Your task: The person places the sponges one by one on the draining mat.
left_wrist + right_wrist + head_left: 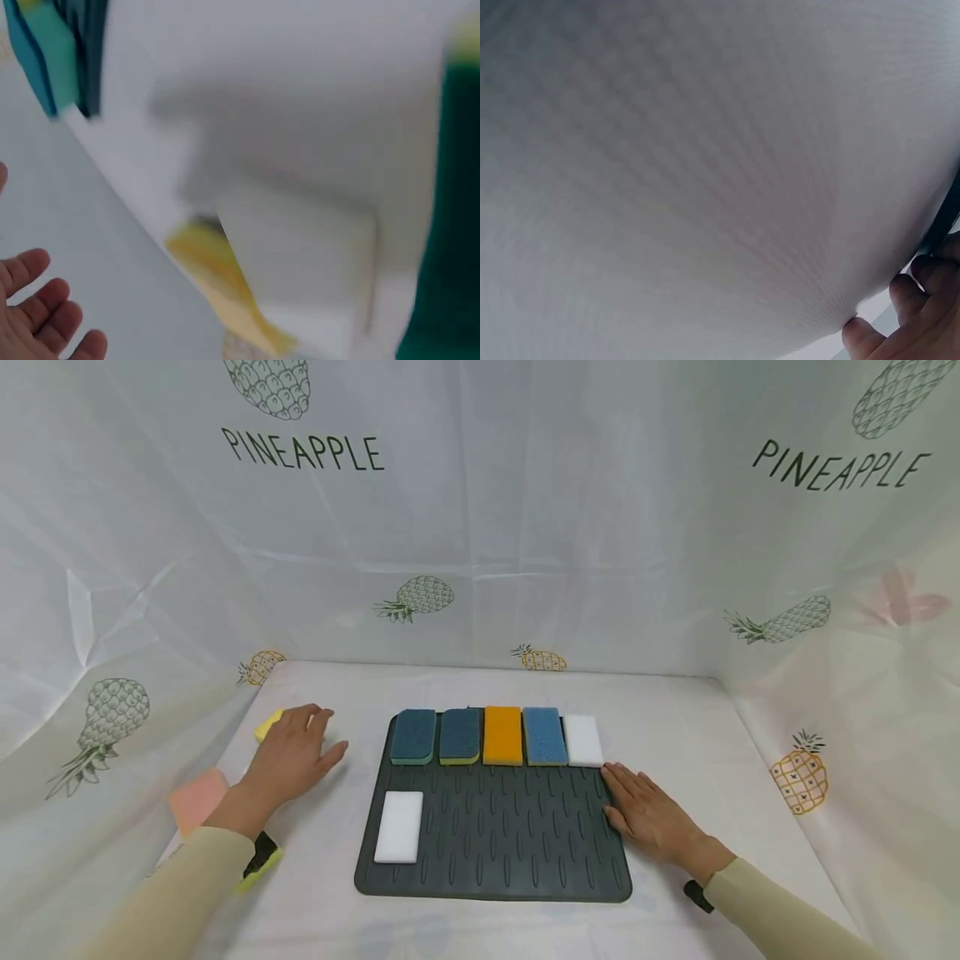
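Observation:
My left hand (288,756) hovers left of the mat with its fingers spread and nothing held. Its nearest neighbours are a yellow sponge (267,725) and a pink sponge (198,800). At the mat's right edge, my right hand (651,812) rests with straight fingers, fingertips by a white sponge (583,741). That one ends a row along the dark grey ridged mat (495,835), after dark teal sponges (413,737), an orange sponge (502,736) and a blue sponge (544,736). Another white sponge (399,827) lies at the mat's lower left.
Partly behind the left sleeve is a black-and-yellow sponge (262,860). The left wrist view shows a blurred white block (300,255), a yellow sponge (225,281) and a green sponge (450,217). A pineapple-print sheet (480,527) encloses the white table surface (660,718).

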Tool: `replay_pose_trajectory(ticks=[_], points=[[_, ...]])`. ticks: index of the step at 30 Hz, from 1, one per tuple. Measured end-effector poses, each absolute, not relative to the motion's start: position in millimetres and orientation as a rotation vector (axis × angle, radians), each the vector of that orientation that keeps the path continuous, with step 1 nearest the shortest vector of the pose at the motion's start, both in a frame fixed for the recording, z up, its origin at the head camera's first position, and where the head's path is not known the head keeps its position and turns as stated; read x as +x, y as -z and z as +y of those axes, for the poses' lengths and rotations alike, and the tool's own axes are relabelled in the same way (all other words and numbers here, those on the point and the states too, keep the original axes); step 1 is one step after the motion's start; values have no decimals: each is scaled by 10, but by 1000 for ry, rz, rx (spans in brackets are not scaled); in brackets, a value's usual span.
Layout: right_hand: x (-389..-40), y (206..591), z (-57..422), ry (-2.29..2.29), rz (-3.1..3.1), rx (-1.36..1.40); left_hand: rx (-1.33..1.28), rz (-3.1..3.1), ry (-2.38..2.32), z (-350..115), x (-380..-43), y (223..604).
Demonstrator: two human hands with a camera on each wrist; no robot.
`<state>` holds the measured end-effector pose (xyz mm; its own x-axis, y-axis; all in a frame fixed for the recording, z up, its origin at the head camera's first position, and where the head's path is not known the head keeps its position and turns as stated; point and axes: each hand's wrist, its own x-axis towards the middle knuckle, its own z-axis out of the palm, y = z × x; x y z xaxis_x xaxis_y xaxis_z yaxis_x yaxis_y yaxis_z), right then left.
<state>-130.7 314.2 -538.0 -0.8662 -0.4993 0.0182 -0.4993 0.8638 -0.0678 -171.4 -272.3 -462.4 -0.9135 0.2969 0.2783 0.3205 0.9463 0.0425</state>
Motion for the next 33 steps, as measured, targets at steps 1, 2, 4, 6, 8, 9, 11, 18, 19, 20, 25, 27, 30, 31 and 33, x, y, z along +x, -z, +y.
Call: replay_pose_trajectory(ticks=[1, 2, 4, 6, 8, 9, 11, 18, 19, 20, 25, 27, 30, 31, 33], points=[[-1306, 5381, 3143, -108, -3031, 813, -443, -2805, 106, -2795, -1750, 4607], [-1304, 5381, 3144, -105, -3030, 812, -431, -2786, 84, -2861, -1785, 4595], [-1300, 5382, 3146, -97, -3025, 812, -414, -2766, 40, -2977, -1840, 4576], [-1297, 5381, 3146, -100, -3025, 810, -386, -2793, 11, -3075, -1881, 4565], [-1296, 5378, 3144, -108, -3028, 807, -345, -2865, 3, -3149, -1908, 4562], [-1296, 5376, 3142, -113, -3030, 806, -327, -2905, -5, -3178, -1918, 4561], [-1296, 5374, 3140, -121, -3034, 803, -290, -2993, -17, -3221, -1937, 4563], [-1297, 5378, 3135, -112, -3027, 798, -231, -3117, -70, -3276, -1959, 4625], [-1297, 5378, 3135, -112, -3025, 799, -227, -3116, -73, -3283, -1956, 4640], [-1297, 5378, 3135, -113, -3024, 800, -226, -3112, -75, -3292, -1950, 4655], [-1296, 5370, 3132, -113, -3023, 803, -228, -3101, -71, -3338, -1931, 4710], [-1298, 5371, 3130, -118, -3024, 801, -222, -3105, -75, -3346, -1932, 4728], [-1304, 5380, 3131, -122, -3024, 799, -217, -3107, -78, -3367, -1936, 4766], [-1306, 5384, 3133, -126, -3024, 798, -215, -3109, -77, -3380, -1940, 4781], [-1309, 5392, 3135, -128, -3026, 796, -210, -3112, -66, -3396, -1942, 4806]])
